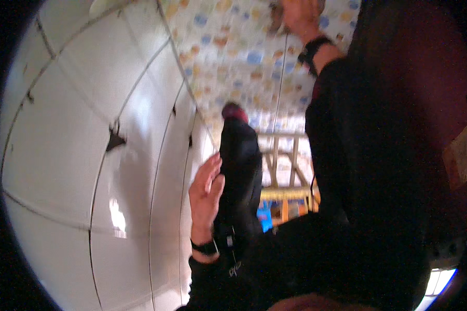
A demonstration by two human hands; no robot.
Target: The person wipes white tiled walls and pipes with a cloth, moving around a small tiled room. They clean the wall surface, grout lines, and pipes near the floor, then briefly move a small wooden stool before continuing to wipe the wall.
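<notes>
My left hand (207, 196), with a black band at the wrist, is beside a dark-clothed leg (239, 167). Its fingers point away from me, the thumb stands a little apart, and I see nothing in its grasp. At the top edge is my right hand (302, 17), blurred and partly cut off by the frame, wearing a black wristband (315, 50). A small brownish thing (276, 17) shows against its fingers, too blurred to name. Whether the hand grips it or only rests by it, I cannot tell. Behind it lies a surface with coloured spots (233, 58).
A white tiled wall (74, 155) with dark joints and dark chipped patches rises along the left. Beyond the leg stands a wooden frame (284, 151) with slanted braces, near a blue object (264, 215). A thin dark line (281, 85) crosses the spotted surface. Dark clothing covers the right side.
</notes>
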